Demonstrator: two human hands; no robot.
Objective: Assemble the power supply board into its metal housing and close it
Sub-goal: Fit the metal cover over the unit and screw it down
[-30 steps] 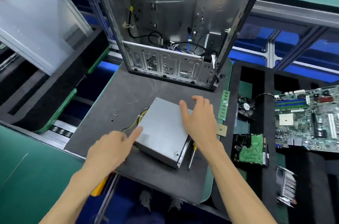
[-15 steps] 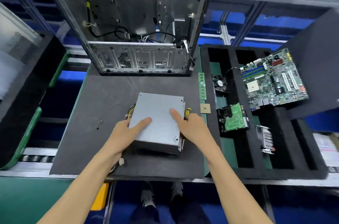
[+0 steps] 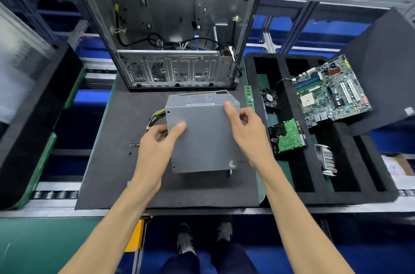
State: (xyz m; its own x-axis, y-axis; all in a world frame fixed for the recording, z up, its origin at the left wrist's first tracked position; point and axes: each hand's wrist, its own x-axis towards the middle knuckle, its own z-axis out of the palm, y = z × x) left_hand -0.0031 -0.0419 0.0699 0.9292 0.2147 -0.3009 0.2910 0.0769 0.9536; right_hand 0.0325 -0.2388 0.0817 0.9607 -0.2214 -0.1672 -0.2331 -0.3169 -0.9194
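The grey metal power supply housing point(image 3: 202, 134) is lifted off the dark foam mat point(image 3: 116, 161), its broad flat face turned up towards me and a labelled side facing away. My left hand point(image 3: 157, 148) grips its left edge, thumb on top and fingers curled underneath. My right hand point(image 3: 247, 132) grips the right edge the same way. A bundle of yellow and black cables point(image 3: 155, 117) hangs out of the housing's left side. The board inside is hidden.
An open computer case point(image 3: 170, 26) stands just behind the mat. Loose screws point(image 3: 132, 145) lie on the mat at left. To the right, a black foam tray point(image 3: 314, 193) holds a fan, a hard drive point(image 3: 287, 136), a heatsink and a motherboard point(image 3: 330, 91). A RAM stick point(image 3: 248, 96) lies between.
The housing lay flat on the mat with my hands resting on it; both hands now grip its sides and have raised and tilted it up. The screwdriver beside it is no longer visible.
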